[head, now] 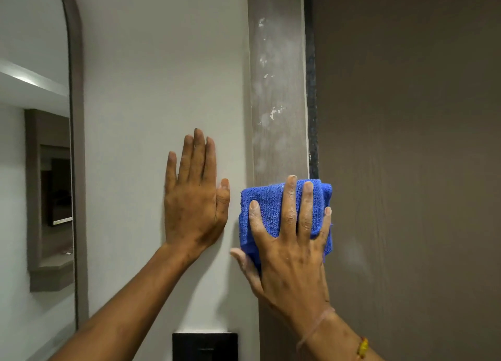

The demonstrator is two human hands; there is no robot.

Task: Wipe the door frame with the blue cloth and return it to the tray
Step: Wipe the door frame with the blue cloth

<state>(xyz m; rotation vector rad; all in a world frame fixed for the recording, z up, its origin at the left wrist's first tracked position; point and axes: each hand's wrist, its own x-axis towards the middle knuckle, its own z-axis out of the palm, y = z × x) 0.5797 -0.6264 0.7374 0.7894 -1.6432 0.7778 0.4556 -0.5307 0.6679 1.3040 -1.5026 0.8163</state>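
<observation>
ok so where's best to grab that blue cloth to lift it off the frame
Probably the thick folded left edge of the blue cloth, coming from the wall side: it lies flat on the door frame under the straight fingers of the right hand, whose thumb sits at that edge, ready to pinch.

Right grip (pixel 292 265) presses cloth (pixel 271 206) on the frame (pixel 279 89); left grip (pixel 193 206) lies on the wall (pixel 162 76) left of it.

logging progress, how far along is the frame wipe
Nothing looks finished: white smears mark the door frame above the blue cloth. In hand: the right hand presses the cloth on the frame, left hand flat on the wall. Left: those smears, then the tray, not in view.
</observation>
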